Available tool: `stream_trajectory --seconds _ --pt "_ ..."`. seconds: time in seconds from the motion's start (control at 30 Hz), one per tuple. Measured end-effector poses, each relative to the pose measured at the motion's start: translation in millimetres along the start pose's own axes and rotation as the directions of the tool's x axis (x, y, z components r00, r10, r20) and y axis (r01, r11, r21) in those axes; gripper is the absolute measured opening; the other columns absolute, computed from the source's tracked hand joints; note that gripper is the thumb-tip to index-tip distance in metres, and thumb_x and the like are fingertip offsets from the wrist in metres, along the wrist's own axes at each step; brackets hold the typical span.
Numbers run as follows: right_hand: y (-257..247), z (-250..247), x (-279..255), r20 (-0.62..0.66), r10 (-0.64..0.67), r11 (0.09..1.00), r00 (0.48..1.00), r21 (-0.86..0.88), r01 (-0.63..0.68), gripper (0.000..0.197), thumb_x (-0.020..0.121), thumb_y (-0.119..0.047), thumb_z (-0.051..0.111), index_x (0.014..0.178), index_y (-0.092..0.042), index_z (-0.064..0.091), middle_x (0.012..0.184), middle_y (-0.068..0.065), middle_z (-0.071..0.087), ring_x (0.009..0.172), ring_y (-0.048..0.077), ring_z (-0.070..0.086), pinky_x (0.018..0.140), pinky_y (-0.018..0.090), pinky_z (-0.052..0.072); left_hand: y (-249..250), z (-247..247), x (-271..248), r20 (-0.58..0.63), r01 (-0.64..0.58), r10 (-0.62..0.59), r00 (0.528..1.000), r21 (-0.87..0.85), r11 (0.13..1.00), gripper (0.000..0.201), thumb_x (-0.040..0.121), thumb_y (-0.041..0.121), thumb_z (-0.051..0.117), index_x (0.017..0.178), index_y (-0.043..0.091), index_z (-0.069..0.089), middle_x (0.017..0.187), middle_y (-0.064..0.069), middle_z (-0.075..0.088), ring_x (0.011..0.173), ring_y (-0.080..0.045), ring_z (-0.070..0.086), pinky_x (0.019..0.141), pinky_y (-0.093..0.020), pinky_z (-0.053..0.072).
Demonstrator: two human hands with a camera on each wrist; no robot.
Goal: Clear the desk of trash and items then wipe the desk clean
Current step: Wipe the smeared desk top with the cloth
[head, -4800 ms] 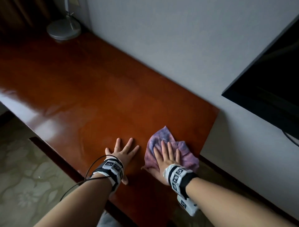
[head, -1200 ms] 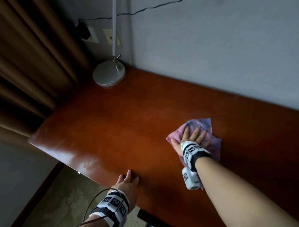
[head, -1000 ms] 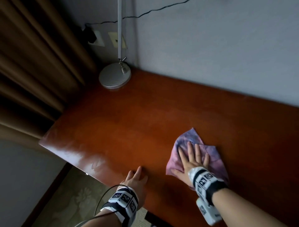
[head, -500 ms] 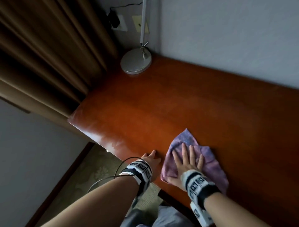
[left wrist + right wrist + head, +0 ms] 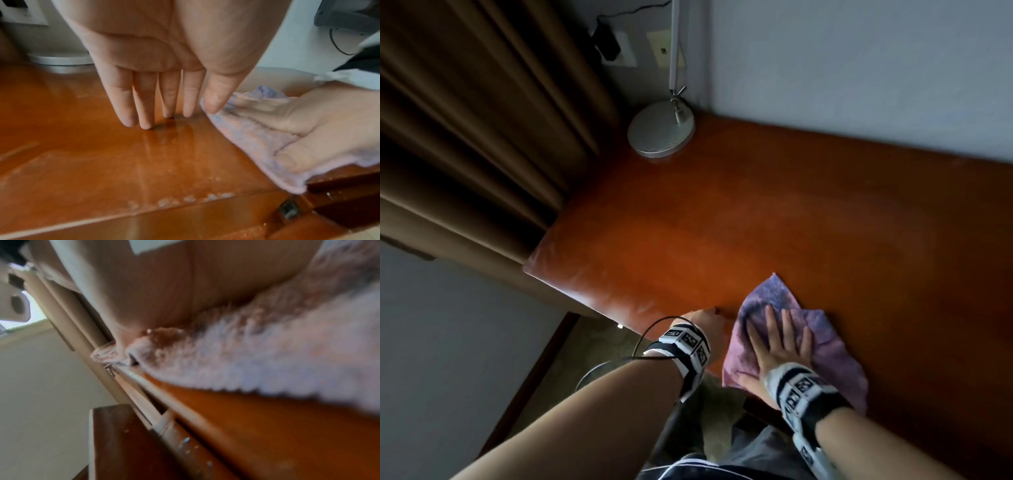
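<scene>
A purple-pink cloth (image 5: 825,346) lies spread on the glossy red-brown desk (image 5: 722,222) near its front edge. My right hand (image 5: 779,337) presses flat on the cloth with straight, spread fingers. In the left wrist view the cloth (image 5: 252,142) sits under that hand, one corner hanging over the desk edge. My left hand (image 5: 705,320) rests just left of the cloth, straight fingertips (image 5: 147,125) touching the desk (image 5: 92,154), holding nothing. The right wrist view shows only blurred cloth (image 5: 267,361) close up along the desk edge (image 5: 236,410).
A round silver lamp base (image 5: 661,132) with a thin pole stands in the desk's far left corner by the wall. Brown curtains (image 5: 465,120) hang left of the desk. A wall socket with a black plug (image 5: 607,41) is behind the lamp. Patterned carpet (image 5: 599,346) lies below.
My right hand has slid the cloth from farther back on the desk toward the front edge, close to my left hand. My view has shifted left toward the desk's left end.
</scene>
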State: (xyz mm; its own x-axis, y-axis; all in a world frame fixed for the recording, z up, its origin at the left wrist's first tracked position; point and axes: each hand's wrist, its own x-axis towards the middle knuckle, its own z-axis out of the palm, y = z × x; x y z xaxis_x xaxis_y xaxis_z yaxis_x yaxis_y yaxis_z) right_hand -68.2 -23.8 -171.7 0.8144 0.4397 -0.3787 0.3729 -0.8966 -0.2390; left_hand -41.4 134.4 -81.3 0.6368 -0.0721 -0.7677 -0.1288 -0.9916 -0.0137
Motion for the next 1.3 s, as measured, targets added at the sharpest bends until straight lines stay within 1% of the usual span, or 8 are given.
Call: stream_trajectory --seconds 0.13,0.27,0.4,0.6,0.77,0.93,1.13,1.3 --pt "2.5 -1.4 4.4 -0.055 0.066 0.997 0.996 -0.025 -0.067 0.112 0.036 -0.091 0.052 0.136 -0.040 0.051 0.162 0.003 -0.008 0.147 0.029 -0.012 0.103 0.066 0.019 -38.6 0.4 -1.1 -0.057 -0.048 0.044 0.997 -0.080 0.996 0.047 0.095 0.032 0.041 0.140 0.017 0.041 0.148 -0.004 0.037 0.136 -0.025 0.039 0.111 -0.039 0.035" --pt "-57.3 -13.9 40.5 0.071 0.406 0.914 0.911 -0.033 -0.405 0.125 0.053 -0.095 0.040 0.150 -0.036 -0.014 0.152 0.015 -0.034 0.138 0.044 -0.028 0.106 0.068 -0.009 -67.9 8.5 -3.3 -0.149 -0.119 0.099 0.984 -0.130 0.984 0.057 0.092 0.037 0.052 0.144 0.022 0.034 0.153 -0.001 0.030 0.132 -0.029 0.041 0.109 -0.038 0.037" --pt "-127.4 0.3 62.7 0.038 0.364 0.931 0.930 0.015 -0.365 0.104 0.058 -0.083 0.035 0.146 -0.027 0.024 0.158 0.023 0.008 0.139 0.048 0.016 0.104 0.073 0.006 -111.8 24.0 -0.9 -0.165 -0.175 0.159 0.973 -0.086 0.981 0.057 0.094 0.033 0.048 0.147 0.026 0.026 0.150 -0.002 0.031 0.131 -0.031 0.039 0.106 -0.043 0.038" --pt "-124.0 16.0 48.0 -0.050 0.265 0.961 0.963 -0.072 -0.268 0.087 0.066 -0.080 0.034 0.137 -0.030 0.046 0.161 0.007 0.008 0.148 0.029 -0.002 0.107 0.056 0.010 -201.5 37.7 -2.2 -0.171 -0.143 0.134 0.976 -0.044 0.989 0.051 0.090 0.034 0.049 0.139 0.027 0.040 0.158 0.000 0.014 0.142 -0.031 0.021 0.112 -0.046 0.030" --pt "-191.1 7.8 94.9 -0.069 0.526 0.849 0.848 0.099 -0.518 0.095 0.066 -0.077 0.025 0.138 -0.020 0.051 0.150 0.026 0.031 0.135 0.048 0.021 0.097 0.069 0.023 -260.1 52.5 -8.9 -0.218 -0.136 0.110 0.970 -0.111 0.984 0.056 0.089 0.033 0.050 0.142 0.037 0.033 0.160 0.007 0.005 0.145 -0.026 0.014 0.112 -0.046 0.030" --pt "-257.5 15.5 128.5 -0.074 0.414 0.909 0.907 0.073 -0.410 0.089 0.063 -0.072 0.034 0.135 -0.021 0.039 0.146 0.026 0.035 0.134 0.048 0.029 0.098 0.068 0.019 -264.1 51.8 -11.1 -0.231 -0.181 0.151 0.961 -0.115 0.977 0.055 0.093 0.041 0.047 0.144 0.037 0.028 0.160 0.008 0.005 0.144 -0.026 0.012 0.111 -0.048 0.031" --pt "-220.7 22.7 112.0 -0.072 0.168 0.979 0.983 -0.107 -0.175 0.106 0.047 -0.077 0.042 0.139 -0.027 0.035 0.160 0.012 0.011 0.147 0.034 -0.001 0.096 0.067 0.024 -294.0 51.3 -19.7 -0.207 -0.155 0.107 0.972 -0.229 0.961 0.056 0.091 0.034 0.052 0.143 0.025 0.035 0.160 -0.003 0.005 0.146 -0.028 0.009 0.113 -0.046 0.026" --pt "-281.3 -7.5 179.6 -0.089 0.239 0.967 0.967 -0.072 -0.245 0.100 0.059 -0.080 0.036 0.139 -0.020 0.042 0.149 0.027 0.032 0.135 0.050 0.027 0.095 0.071 0.024 -341.8 72.0 -23.6 -0.217 0.012 -0.089 0.972 -0.332 0.943 0.061 0.089 0.031 0.052 0.145 0.023 0.031 0.160 0.001 0.005 0.147 -0.027 0.009 0.111 -0.047 0.030"
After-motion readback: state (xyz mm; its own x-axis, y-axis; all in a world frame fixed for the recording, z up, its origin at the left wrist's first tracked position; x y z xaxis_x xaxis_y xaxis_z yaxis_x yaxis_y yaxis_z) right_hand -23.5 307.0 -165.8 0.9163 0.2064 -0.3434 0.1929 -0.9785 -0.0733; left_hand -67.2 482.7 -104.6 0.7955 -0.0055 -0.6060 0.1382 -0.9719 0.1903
